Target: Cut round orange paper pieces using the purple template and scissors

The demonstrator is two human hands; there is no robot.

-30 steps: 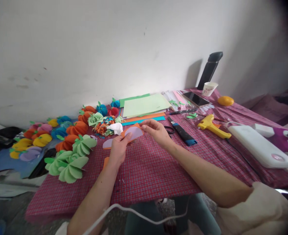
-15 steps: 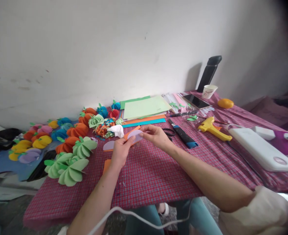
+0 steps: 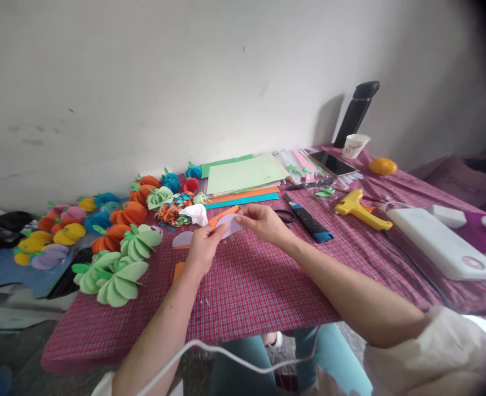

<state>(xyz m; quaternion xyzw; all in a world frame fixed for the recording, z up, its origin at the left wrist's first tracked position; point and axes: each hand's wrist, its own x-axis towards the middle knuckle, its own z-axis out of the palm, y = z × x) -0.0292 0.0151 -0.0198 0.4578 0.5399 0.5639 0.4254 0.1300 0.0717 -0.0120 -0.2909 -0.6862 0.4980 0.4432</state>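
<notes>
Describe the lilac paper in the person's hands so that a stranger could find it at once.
Find the red checked tablecloth, then the large pale green sheet. In front of it, the left hand and right hand hold the lilac paper with an orange piece. Unlike the lilac half-circle lying to its left, this one is held.

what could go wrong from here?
1. The rounded lilac paper and thin orange paper, held between the left hand and right hand, might slip out of alignment or crease.
2. The sagging white cable crosses in front of the left forearm and could snag it.
3. The yellow plastic glue gun lies on the red checked cloth; if hot (can't tell), it might mark it.
</notes>
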